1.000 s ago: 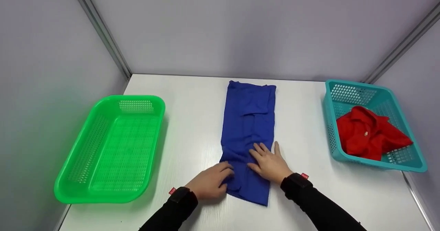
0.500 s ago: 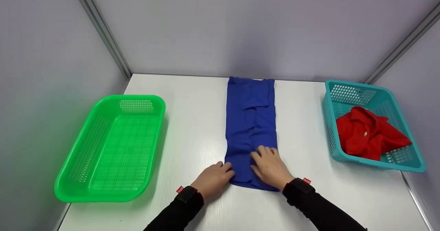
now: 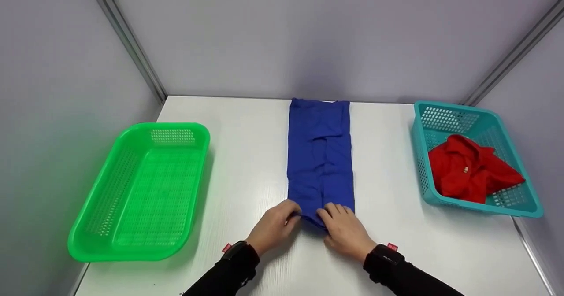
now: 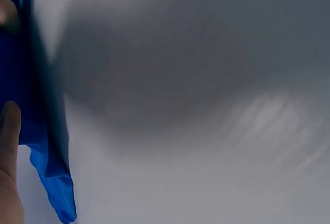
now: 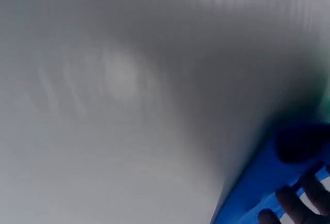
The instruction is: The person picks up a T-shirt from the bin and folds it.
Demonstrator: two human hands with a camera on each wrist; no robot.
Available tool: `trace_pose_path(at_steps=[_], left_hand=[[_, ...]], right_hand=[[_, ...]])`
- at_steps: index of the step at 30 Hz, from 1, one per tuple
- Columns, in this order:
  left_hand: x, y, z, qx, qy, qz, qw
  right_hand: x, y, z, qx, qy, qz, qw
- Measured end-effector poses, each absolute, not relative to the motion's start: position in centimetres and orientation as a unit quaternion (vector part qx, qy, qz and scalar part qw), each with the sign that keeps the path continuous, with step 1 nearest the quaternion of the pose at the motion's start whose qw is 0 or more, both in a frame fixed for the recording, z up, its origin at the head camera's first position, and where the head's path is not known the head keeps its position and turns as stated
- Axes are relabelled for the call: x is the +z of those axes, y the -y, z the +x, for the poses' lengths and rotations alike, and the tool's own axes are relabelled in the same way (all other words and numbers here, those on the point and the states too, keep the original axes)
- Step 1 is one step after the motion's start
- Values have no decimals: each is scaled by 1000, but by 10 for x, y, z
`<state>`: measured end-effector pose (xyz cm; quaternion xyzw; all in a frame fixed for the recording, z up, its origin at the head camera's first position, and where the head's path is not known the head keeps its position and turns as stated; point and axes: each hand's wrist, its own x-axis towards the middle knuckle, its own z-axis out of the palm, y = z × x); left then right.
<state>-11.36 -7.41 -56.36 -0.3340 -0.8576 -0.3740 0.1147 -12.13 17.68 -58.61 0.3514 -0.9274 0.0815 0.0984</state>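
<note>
A blue garment [image 3: 320, 155], folded into a long narrow strip, lies on the white table with its near end slightly raised. At that end's left corner my left hand [image 3: 274, 225] pinches the cloth between thumb and fingers. My right hand [image 3: 346, 231] grips the same edge farther right, its fingers bent over the top. In the left wrist view, the blue garment [image 4: 31, 90] hangs between fingertips at the left border. The right wrist view catches the blue garment [image 5: 263, 172] and a few fingers [image 5: 294, 203] in its lower right corner.
A green plastic basket [image 3: 200, 190] with nothing in it stands at the left of the white table [image 3: 246, 155]. On the right, a teal basket [image 3: 421, 155] holds a crumpled red garment [image 3: 469, 170]. Grey panels [image 3: 282, 36] wall the table's back and sides.
The blue garment first slid away and straightened as its near end was turned under. Both hands have since drawn together at its near edge, now pinching it and lifting it slightly.
</note>
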Motion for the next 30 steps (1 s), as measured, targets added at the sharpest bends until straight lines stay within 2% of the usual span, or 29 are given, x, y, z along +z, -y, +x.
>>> trace_pose_path(at_steps=[3,6,10,13,15,18,20,22,27,30], left_hand=[[-559,75,-113,-377,847,-354,123],[-558,77,-114,-295,855,-399,152],[-558,76,-118,-174,853,-432,235],[-557,76,-118,-172,853,-423,252],[-555,77,-117,-202,859,-413,224],[-549,81,-112,-269,871,-391,127],[-546,82,-109,-307,872,-376,63],[-542,85,-107,-329,866,-375,28],[-530,91,-104,-342,846,-410,-10],[-519,94,-104,-367,833,-407,-76]], right_hand=[[-581,-183,-119,113,927,333,130],[-573,-192,-118,146,923,324,149],[-562,-206,-118,160,913,351,131],[-559,-219,-118,155,907,373,115],[-558,-229,-118,166,905,374,115],[-555,-244,-120,220,896,369,116],[-551,-254,-122,275,885,364,96],[-543,-261,-124,327,875,354,45],[-521,-270,-125,398,854,311,-128],[-511,-270,-125,423,830,303,-199]])
